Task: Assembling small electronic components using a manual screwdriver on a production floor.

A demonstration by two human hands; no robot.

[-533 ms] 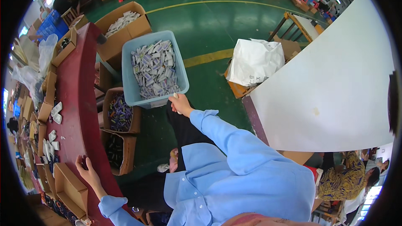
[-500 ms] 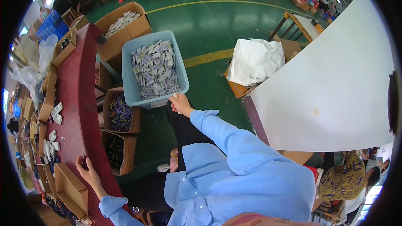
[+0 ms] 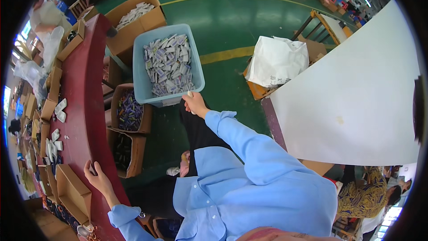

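My right hand (image 3: pixel 196 105) is closed around a slim white-handled tool (image 3: pixel 190 94), whose thin tip points toward the near rim of a light-blue plastic bin (image 3: pixel 138 69). Inside that bin lies a heap of small white-and-purple pieces (image 3: pixel 167 64). On the left, my left hand (image 3: pixel 100 180) rests at the edge of the dark-red table (image 3: pixel 80 129). Its thumb and fingers curl around a small dark piece (image 3: pixel 92 168), too small to name. Beside it stands an open cardboard box (image 3: pixel 73 192).
Below the bin are cartons of purple pieces (image 3: pixel 130 114) and dark pieces (image 3: pixel 122 151). A carton of white pieces (image 3: pixel 133 14) stands behind. To the right are a white sack (image 3: pixel 278 62) and a large white board (image 3: pixel 352 98). A person (image 3: pixel 47 18) stands beyond the table.
The view has shifted slightly, so the bin and cartons sit a little higher and further right. Both hands keep their grips. A person has come into sight beyond the table at far left.
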